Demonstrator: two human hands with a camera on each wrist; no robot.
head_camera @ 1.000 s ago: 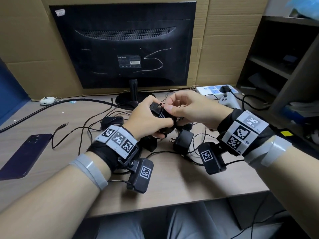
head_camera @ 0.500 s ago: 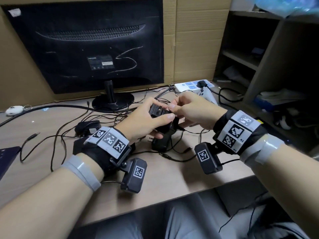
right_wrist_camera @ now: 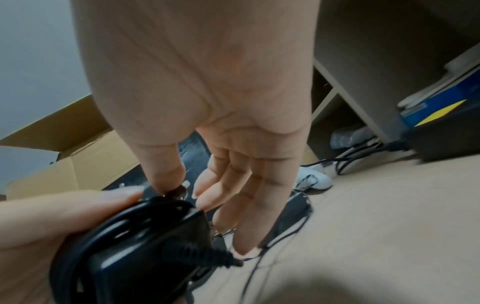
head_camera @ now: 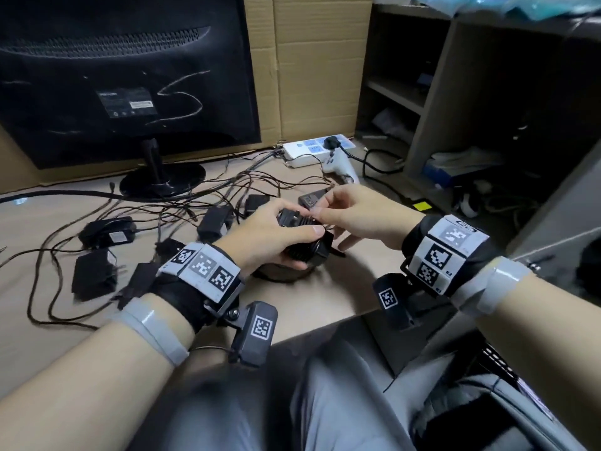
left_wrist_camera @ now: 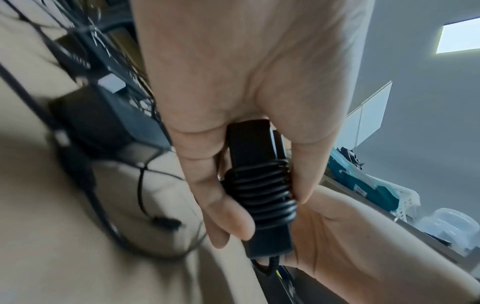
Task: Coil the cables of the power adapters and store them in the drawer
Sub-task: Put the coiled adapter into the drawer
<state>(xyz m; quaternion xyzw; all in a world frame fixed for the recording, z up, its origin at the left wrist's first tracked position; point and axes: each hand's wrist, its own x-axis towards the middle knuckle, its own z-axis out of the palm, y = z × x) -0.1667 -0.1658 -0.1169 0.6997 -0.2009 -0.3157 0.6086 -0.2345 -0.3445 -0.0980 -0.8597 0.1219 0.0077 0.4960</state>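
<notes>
Left hand (head_camera: pixel 276 237): fingers curled round adapter (head_camera: pixel 305 245), held above desk's (head_camera: pixel 325 301) front edge.
Right hand (head_camera: pixel 354 216): thumb and forefinger pinch cable (left_wrist_camera: pixel 259 191) end at adapter's top; cable wound around body.
Others: loose adapters (head_camera: pixel 214 219) mid-desk.

Matt black plastic adapter (left_wrist_camera: pixel 259 144), smooth rubbery cable (left_wrist_camera: pixel 262 193); matt wood-look desk (head_camera: pixel 325 297); brown cardboard (head_camera: pixel 312 60) behind.

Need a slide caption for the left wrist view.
Left hand grips a black power adapter with its cable coiled round the body; right hand beside it.
</notes>
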